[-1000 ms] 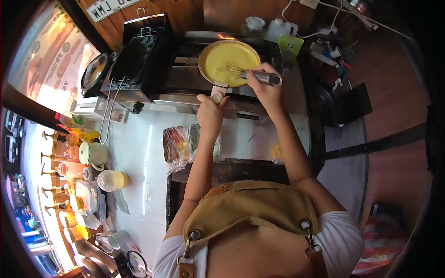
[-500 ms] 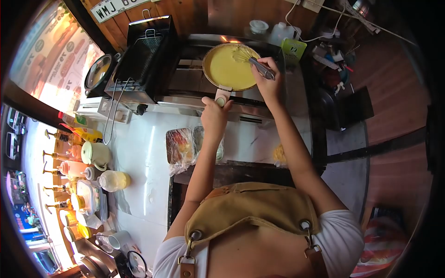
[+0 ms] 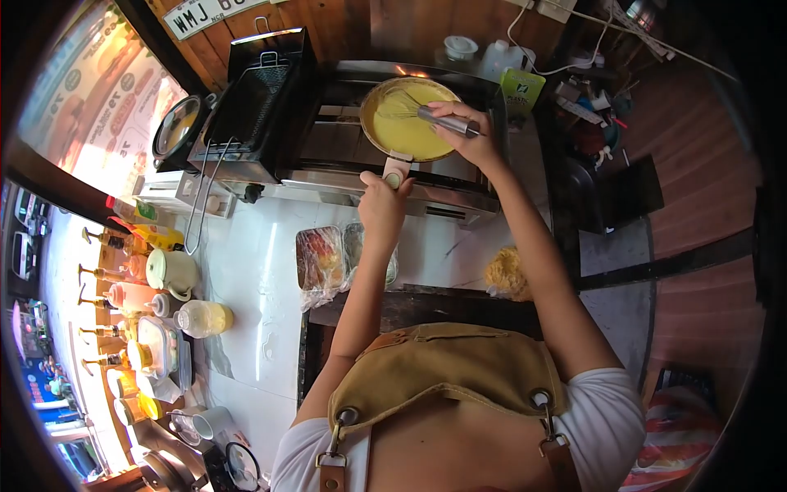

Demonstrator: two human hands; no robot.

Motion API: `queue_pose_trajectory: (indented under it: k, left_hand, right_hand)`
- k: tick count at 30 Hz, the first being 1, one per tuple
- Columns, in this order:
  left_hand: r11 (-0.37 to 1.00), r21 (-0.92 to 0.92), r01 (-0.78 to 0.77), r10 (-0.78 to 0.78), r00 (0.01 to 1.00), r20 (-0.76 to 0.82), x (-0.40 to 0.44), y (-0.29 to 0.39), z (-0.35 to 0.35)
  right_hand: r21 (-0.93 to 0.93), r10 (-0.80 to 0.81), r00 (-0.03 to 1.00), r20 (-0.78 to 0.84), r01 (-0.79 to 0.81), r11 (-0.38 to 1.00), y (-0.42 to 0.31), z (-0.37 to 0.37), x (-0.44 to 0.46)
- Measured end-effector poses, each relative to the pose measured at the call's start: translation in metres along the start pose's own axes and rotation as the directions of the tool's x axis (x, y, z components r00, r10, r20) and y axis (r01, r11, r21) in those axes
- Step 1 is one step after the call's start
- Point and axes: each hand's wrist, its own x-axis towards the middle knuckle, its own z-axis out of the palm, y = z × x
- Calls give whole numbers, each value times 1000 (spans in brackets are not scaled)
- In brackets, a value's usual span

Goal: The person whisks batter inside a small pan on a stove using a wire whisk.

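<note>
A round pan [image 3: 366, 131] full of smooth yellow liquid [image 3: 410, 135] sits on the stove [image 3: 324, 152], with a flame showing behind its far rim. My left hand [image 3: 384, 201] is closed round the pan's pale handle [image 3: 397, 166] at the near side. In my right hand [image 3: 471, 135] is the metal handle of a whisk [image 3: 447, 120], gripped from above. The whisk's wires dip into the liquid in the upper middle of the pan and are partly blurred.
Two plastic-wrapped trays [image 3: 321, 261] and a bag of yellow food [image 3: 508, 273] lie along the counter's near edge. A black grill box [image 3: 246, 115] stands left of the stove. Pump bottles, a cream jug [image 3: 170, 271] and a jar [image 3: 203, 318] line the left side.
My right hand has swept the whisk leftward through the liquid, from the pan's right side toward its middle. The left hand keeps its hold on the pan handle.
</note>
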Motion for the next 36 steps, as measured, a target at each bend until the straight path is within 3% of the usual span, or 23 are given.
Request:
queue_pose_trajectory:
  k: [3,8,10,12,15,17,25,27,34,36]
  left_hand:
    - [1000,-3,-5,5,1000,-3,1,-1,1]
    - [1000,-16,-6,7,1000,10,1,-1,-1]
    - [1000,-18,-5,6,1000,12,1,-1,0]
    - [1000,-20,-5,5,1000,14,1,-1,0]
    - [1000,-13,6,-6,1000,20,1,0,-1]
    - [1000,-20,6,-6,1000,5,2,-1,1]
    - [1000,3,9,-9,1000,-13,2,-3,3]
    - [1000,10,6,-6,1000,-15,2,-2,4]
    - [1000,2,-5,5,1000,-22,1,-2,3]
    - [1000,5,-2,2,1000,-24,1,-2,3]
  right_hand:
    - [66,47,967,252,-65,996,-11,-17,3]
    - [110,20,930,367,-64,992,-28,-45,16]
    - [193,118,884,451,-226,955,-34,-58,20]
    - [194,146,884,444,-254,948,-37,-65,20]
    - [194,236,891,389,-330,924,-33,-63,18]
    - [-12,-27,946,323,33,999,-22,-45,15]
    - [-93,-70,992,103,79,992,-8,-7,14]
    - [-211,-151,988,34,155,965,-10,-9,15]
    - [-369,-74,985,-156,12,929,-32,-12,0]
    - [-409,28,964,-265,-139,902,-47,-12,-7]
